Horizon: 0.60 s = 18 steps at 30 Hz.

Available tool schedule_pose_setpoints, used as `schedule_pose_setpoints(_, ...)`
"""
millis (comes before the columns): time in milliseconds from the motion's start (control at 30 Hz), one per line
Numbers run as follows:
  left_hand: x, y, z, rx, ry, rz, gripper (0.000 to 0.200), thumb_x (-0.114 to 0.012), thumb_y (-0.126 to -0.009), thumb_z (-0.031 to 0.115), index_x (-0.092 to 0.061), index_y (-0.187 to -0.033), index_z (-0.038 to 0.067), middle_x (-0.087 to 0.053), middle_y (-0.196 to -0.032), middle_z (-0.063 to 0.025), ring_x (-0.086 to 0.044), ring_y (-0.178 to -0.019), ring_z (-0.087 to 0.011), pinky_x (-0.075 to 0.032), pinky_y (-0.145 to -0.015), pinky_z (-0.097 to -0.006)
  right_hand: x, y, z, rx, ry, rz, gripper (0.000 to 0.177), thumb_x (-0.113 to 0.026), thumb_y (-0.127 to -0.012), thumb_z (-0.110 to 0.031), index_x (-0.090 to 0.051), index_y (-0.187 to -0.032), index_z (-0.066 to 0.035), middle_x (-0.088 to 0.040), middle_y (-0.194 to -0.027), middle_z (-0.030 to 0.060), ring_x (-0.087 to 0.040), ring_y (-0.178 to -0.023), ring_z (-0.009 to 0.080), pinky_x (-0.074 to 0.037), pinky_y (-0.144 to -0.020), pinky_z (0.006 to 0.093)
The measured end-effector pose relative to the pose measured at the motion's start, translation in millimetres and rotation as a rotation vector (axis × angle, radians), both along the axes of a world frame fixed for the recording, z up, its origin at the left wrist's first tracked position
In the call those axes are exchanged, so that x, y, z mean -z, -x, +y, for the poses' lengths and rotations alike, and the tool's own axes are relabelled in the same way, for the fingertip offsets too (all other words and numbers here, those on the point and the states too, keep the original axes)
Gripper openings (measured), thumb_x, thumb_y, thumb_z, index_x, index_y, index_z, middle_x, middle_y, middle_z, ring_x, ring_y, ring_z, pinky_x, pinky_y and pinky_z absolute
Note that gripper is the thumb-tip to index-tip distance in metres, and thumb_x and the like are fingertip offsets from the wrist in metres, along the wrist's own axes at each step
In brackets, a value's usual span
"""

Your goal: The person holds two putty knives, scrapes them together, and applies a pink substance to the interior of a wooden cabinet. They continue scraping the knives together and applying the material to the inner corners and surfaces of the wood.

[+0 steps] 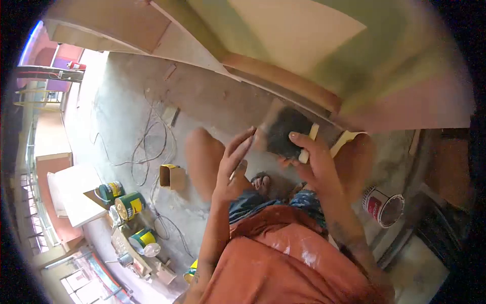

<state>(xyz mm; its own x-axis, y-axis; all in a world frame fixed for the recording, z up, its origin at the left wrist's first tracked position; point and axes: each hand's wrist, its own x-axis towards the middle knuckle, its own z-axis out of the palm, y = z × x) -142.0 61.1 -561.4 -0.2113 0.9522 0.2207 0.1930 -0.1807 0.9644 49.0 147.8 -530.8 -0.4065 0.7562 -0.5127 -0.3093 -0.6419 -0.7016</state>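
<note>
My right hand [316, 159] grips a dark, roughly square plate [289, 133] by its pale edge strip [309, 144], thumb lying over the top face. The plate is blurred and hangs over the floor between my knees. My left hand [235, 164] is raised to the left of it, fingers closed around a thin, narrow tool [243, 158] seen edge-on; its kind cannot be made out. A gap separates this tool from the plate.
A large panel [288, 35] painted green and cream rises in front. To the left are a cable [147, 137], an open carton [172, 176] and several green-and-yellow paint buckets [130, 205]. A white bucket [383, 207] with a red label stands at the right.
</note>
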Motion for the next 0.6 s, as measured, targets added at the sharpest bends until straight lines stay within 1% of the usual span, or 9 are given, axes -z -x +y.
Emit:
schedule_pose_setpoints(67,-11,1,5,0.102,-0.122,0.176,0.043,-0.046,-0.077,-0.001,-0.053,-0.119,0.004,-0.043,-0.129,-0.0172,-0.043,-0.120,-0.0303,-0.036,-0.097,-0.0379,40,-15,0,0.077,-0.080,-0.018,0.029,-0.060,-0.080,-0.014,-0.054,-0.105,0.001,-0.061,-0.098,0.0137,-0.063,-0.083,0.0264,-0.056,-0.065,0.0349)
schedule_pose_setpoints(133,-22,11,-6,0.187,0.286,0.619,0.046,-0.047,-0.072,0.000,-0.055,-0.118,0.004,-0.042,-0.131,-0.0171,-0.040,-0.123,-0.0327,-0.034,-0.099,-0.0395,39,-30,9,0.048,0.101,0.193,0.036,-0.063,-0.078,-0.012,-0.052,-0.110,0.000,-0.059,-0.102,0.0150,-0.061,-0.087,0.0269,-0.055,-0.069,0.0360)
schedule_pose_setpoints(200,-29,7,-12,0.135,0.285,0.364,0.049,-0.046,-0.070,0.004,-0.055,-0.119,0.006,-0.042,-0.132,-0.0161,-0.041,-0.122,-0.0311,-0.032,-0.101,-0.0391,50,-31,9,0.020,0.276,0.402,0.044,-0.066,-0.075,-0.011,-0.050,-0.115,0.000,-0.057,-0.106,0.0162,-0.060,-0.092,0.0273,-0.054,-0.074,0.0370)
schedule_pose_setpoints(267,-26,17,-19,0.146,0.231,-0.141,0.051,-0.044,-0.070,0.004,-0.055,-0.119,0.004,-0.042,-0.132,-0.0161,-0.040,-0.122,-0.0309,-0.028,-0.103,-0.0372,106,-12,-3,0.111,-0.185,-0.239,0.032,-0.057,-0.082,-0.017,-0.051,-0.110,-0.003,-0.060,-0.099,0.0109,-0.059,-0.090,0.0217,-0.051,-0.074,0.0334)
schedule_pose_setpoints(300,-46,25,-16,0.281,0.392,-0.018,0.051,-0.040,-0.071,0.005,-0.053,-0.121,0.002,-0.043,-0.131,-0.0167,-0.039,-0.123,-0.0310,-0.025,-0.105,-0.0367,129,-2,-5,0.114,-0.185,-0.238,0.032,-0.057,-0.082,-0.017,-0.051,-0.110,-0.003,-0.060,-0.099,0.0109,-0.059,-0.090,0.0217,-0.051,-0.074,0.0334)
schedule_pose_setpoints(367,-62,43,4,0.609,0.444,-0.051,0.051,-0.039,-0.073,0.005,-0.051,-0.122,0.001,-0.044,-0.130,-0.0168,-0.039,-0.123,-0.0312,-0.025,-0.105,-0.0369,178,20,-14,0.006,-0.853,-0.917,0.030,-0.057,-0.083,-0.019,-0.050,-0.109,-0.003,-0.057,-0.106,0.0103,-0.058,-0.093,0.0235,-0.052,-0.076,0.0352)
schedule_pose_setpoints(400,-67,53,18,0.942,0.478,-0.085,0.051,-0.038,-0.074,0.004,-0.050,-0.123,0.000,-0.045,-0.129,-0.0169,-0.038,-0.123,-0.0314,-0.025,-0.105,-0.0370,208,39,-10,0.062,-0.646,-0.731,0.029,-0.056,-0.084,-0.017,-0.050,-0.108,-0.004,-0.056,-0.108,0.0104,-0.057,-0.094,0.0242,-0.051,-0.078,0.0358)
schedule_pose_setpoints(500,-62,65,44,1.228,0.546,-0.178,0.043,-0.041,-0.082,0.008,-0.048,-0.125,0.000,-0.045,-0.130,-0.0165,-0.039,-0.123,-0.0302,-0.027,-0.103,-0.0368,286,101,11,0.340,-0.275,-0.197,0.029,-0.057,-0.083,-0.013,-0.048,-0.108,-0.002,-0.056,-0.106,0.0122,-0.057,-0.095,0.0263,-0.049,-0.077,0.0365)
schedule_pose_setpoints(600,-22,82,55,1.359,0.609,-0.186,0.044,-0.043,-0.083,0.014,-0.048,-0.123,-0.002,-0.050,-0.123,-0.0163,-0.045,-0.116,-0.0261,-0.034,-0.098,-0.0320,268,138,42,0.136,-0.964,-0.777,0.030,-0.058,-0.080,-0.003,-0.047,-0.108,0.000,-0.058,-0.098,0.0162,-0.058,-0.089,0.0286,-0.047,-0.072,0.0398)
